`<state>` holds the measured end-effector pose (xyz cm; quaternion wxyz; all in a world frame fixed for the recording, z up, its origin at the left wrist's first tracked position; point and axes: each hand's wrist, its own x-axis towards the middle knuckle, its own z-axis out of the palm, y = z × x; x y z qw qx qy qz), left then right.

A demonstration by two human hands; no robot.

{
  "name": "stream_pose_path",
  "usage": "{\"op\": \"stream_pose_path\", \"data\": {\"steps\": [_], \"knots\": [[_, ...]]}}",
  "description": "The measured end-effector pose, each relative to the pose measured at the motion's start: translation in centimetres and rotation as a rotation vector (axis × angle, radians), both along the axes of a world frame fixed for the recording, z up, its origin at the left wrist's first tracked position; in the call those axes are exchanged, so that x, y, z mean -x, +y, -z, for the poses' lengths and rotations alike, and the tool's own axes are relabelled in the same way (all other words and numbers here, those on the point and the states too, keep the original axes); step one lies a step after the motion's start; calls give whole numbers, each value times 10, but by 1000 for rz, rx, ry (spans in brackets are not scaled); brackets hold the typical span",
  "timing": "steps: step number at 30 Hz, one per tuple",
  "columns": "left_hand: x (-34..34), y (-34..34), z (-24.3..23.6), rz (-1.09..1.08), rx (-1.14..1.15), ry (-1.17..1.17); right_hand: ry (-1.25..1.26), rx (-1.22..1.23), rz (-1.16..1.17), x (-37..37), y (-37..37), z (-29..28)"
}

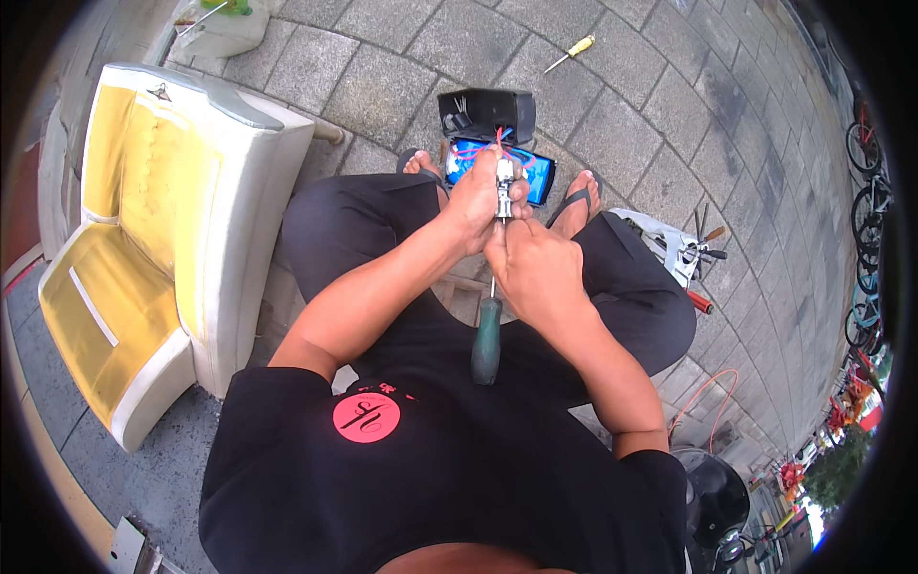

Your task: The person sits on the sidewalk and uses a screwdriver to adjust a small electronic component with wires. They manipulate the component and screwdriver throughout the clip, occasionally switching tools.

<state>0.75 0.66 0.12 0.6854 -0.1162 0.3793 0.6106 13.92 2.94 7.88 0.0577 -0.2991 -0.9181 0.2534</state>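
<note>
The left hand (475, 199) pinches a small shiny metal part (503, 187) with red and blue wires. The right hand (535, 268) wraps around a screwdriver (487, 337) with a smooth green handle, its tip on the part. Below lie a blue battery pack (537, 177) and a black box (486, 115) on rough grey paving stones (382, 91). A yellow screwdriver (572, 52) lies farther off.

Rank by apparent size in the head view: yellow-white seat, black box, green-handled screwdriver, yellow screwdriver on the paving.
1. yellow-white seat
2. black box
3. green-handled screwdriver, nearer the camera, so its place against the box is unsure
4. yellow screwdriver, far off
</note>
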Motion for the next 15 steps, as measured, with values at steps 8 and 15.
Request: {"op": "stream_pose_path", "data": {"steps": [8,15], "knots": [[8,-13,1,-26,24,-15,89,755,437,-5,-13,18],[2,-8,4,-2,3,-82,213,831,451,-15,-18,34]]}}
